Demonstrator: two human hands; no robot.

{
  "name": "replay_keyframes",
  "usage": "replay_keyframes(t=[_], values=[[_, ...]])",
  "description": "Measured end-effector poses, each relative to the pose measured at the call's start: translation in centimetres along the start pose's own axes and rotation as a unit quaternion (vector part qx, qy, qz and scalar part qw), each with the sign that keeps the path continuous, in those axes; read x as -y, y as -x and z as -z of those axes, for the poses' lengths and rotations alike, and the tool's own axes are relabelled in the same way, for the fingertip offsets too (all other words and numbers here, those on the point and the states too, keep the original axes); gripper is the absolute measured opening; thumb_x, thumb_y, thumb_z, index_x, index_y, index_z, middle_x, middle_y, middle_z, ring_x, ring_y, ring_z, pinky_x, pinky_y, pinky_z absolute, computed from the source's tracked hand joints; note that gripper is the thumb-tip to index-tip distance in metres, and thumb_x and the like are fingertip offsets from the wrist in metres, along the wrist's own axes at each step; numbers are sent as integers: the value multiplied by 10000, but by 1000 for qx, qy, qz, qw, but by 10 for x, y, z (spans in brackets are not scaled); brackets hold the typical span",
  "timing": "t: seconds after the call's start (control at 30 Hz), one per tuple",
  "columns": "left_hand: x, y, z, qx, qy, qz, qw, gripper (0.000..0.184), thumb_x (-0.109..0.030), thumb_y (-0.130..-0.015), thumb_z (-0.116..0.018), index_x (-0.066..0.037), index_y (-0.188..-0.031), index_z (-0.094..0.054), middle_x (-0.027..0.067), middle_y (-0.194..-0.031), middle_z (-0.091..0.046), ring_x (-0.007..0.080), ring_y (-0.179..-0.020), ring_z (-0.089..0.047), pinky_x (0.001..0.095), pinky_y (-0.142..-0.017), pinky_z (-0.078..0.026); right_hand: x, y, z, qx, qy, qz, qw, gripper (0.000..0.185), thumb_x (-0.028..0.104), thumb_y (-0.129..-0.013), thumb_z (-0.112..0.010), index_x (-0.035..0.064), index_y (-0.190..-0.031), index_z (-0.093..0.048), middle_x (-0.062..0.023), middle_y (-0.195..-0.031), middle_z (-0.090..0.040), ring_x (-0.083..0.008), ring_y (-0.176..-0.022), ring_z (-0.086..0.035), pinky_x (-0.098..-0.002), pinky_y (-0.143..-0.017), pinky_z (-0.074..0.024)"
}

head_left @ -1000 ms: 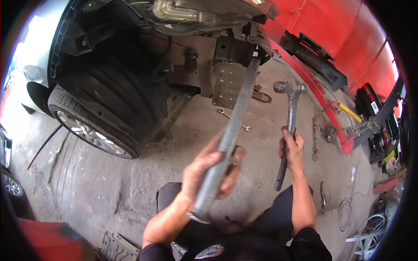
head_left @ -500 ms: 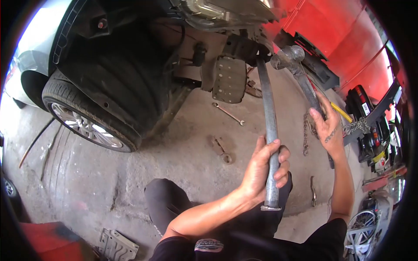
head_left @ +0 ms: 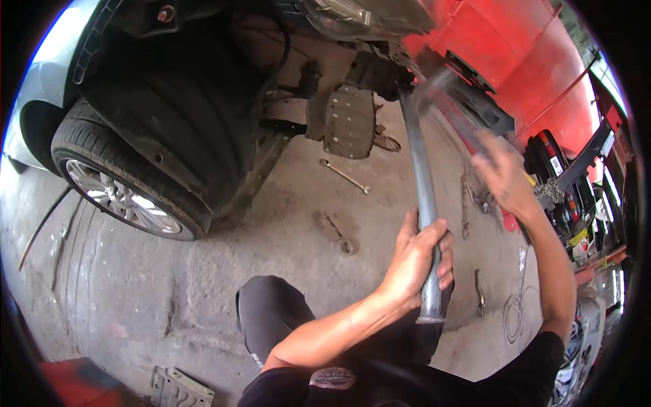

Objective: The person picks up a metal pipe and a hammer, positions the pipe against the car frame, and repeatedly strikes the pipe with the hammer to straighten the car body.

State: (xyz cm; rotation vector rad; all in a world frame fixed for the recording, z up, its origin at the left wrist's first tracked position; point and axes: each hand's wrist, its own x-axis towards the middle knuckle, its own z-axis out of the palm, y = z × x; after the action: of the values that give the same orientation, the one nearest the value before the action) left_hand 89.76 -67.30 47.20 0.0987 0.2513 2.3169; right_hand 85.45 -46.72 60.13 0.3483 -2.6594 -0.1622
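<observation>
My left hand [head_left: 417, 261] is wrapped round the lower part of a long grey metal bar [head_left: 421, 173]. The bar slants up to a dark bracket [head_left: 380, 74] at the car's front; how its upper end meets it is unclear. To the right, my right hand [head_left: 505, 178] is closed round the handle of a hammer [head_left: 434, 89], both smeared by motion. The hammer's head is beside the bar's upper end; contact cannot be made out. A studded plate [head_left: 349, 122] hangs left of the bar.
On the concrete floor lie a wrench [head_left: 346, 178], a ring-ended metal piece [head_left: 344, 244], a chain [head_left: 466, 203] and a small tool [head_left: 480, 292]. A car wheel [head_left: 122, 190] stands at left. Car lamps [head_left: 550, 156] and other parts are piled at right.
The hammer has swung left and its head now blurs beside the bar's upper end. My right hand moved slightly left. The left hand keeps its hold on the bar; the view shifted a little.
</observation>
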Motion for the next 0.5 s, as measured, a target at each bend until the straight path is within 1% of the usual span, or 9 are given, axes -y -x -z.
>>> replay_keyframes(t=[0.03, 0.1, 0.17, 0.23, 0.27, 0.3, 0.37, 0.43, 0.5], values=[[6, -16, 18, -5, 3, -1, 1000, 230, -177, -1001, -535, -102, -1102, -342, 46, -812, -479, 115, -467, -445, 287, -362, -388, 0, 8, -5, 150, -91, -126, 976, 477, 223, -984, -577, -40, -1370, -478, -248, -1223, -641, -365, -1203, -584, -467, -1048, -398], [14, -19, 25, -11, -16, -4, 1000, 228, -167, -1000, -536, -94, -1108, -350, 52, -818, -486, 114, -467, -444, 286, -359, -387, -24, 29, -13, 121, -89, -101, 983, 508, 228, -984, -586, -26, -1403, -454, -202, -1067, -669, -307, -993, -650, -423, -892, -485], [8, -19, 21, -8, -49, -8, 999, 186, -199, -1020, -494, -110, -1102, -353, 54, -840, -484, 109, -478, -425, 272, -375, -383, -18, 58, -11, 123, -157, -183, 963, 534, 237, -986, -591, -12, -1431, -433, -139, -903, -652, -231, -776, -647, -364, -718, -510], [2, -15, 20, -8, -70, -3, 998, 168, -230, -1035, -458, -118, -1101, -350, 61, -862, -492, 109, -482, -416, 267, -383, -383, 18, 59, 0, 106, -284, -331, 893, 554, 248, -990, -592, 5, -1455, -414, -60, -733, -590, -138, -553, -574, -290, -524, -476], [-2, -12, 19, -13, -70, -2, 997, 170, -245, -1039, -442, -119, -1103, -347, 68, -873, -501, 113, -481, -416, 270, -383, -386, 20, 65, -10, 45, -347, -313, 883, 570, 263, -995, -595, 32, -1476, -396, 27, -622, -447, -41, -422, -386, -230, -389, -322], [-5, -7, 20, -19, -66, 1, 998, 175, -260, -1042, -427, -120, -1105, -343, 75, -883, -510, 116, -480, -417, 272, -383, -389, 22, 64, -8, 35, -336, -303, 891, 570, 267, -996, -594, 34, -1477, -396, 24, -627, -456, -44, -430, -397, -233, -397, -331], [-13, -1, 24, 13, -32, 2, 999, 231, -272, -1042, -397, -108, -1192, -332, 100, -941, -539, 122, -487, -424, 268, -380, -400, 26, 61, 1, 12, -311, -286, 907, 569, 274, -998, -592, 38, -1478, -397, 16, -637, -474, -51, -448, -419, -239, -412, -349], [-26, 8, 21, 33, -11, 2, 999, 261, -262, -1037, -398, -103, -1233, -330, 107, -967, -549, 122, -493, -428, 266, -372, -398, 27, 58, 7, -23, -284, -240, 928, 547, 290, -1004, -584, 45, -1468, -429, 18, -669, -466, -42, -497, -402, -231, -445, -328], [-34, 11, 21, 20, -50, -8, 998, 297, -237, -1032, -380, -55, -1266, -362, 147, -1049, -567, 148, -527, -494, 296, -376, -448, 34, 49, 14, -62, -257, -193, 945, 542, 302, -1004, -587, 41, -1458, -449, 19, -683, -456, -42, -525, -389, -231, -471, -323]])
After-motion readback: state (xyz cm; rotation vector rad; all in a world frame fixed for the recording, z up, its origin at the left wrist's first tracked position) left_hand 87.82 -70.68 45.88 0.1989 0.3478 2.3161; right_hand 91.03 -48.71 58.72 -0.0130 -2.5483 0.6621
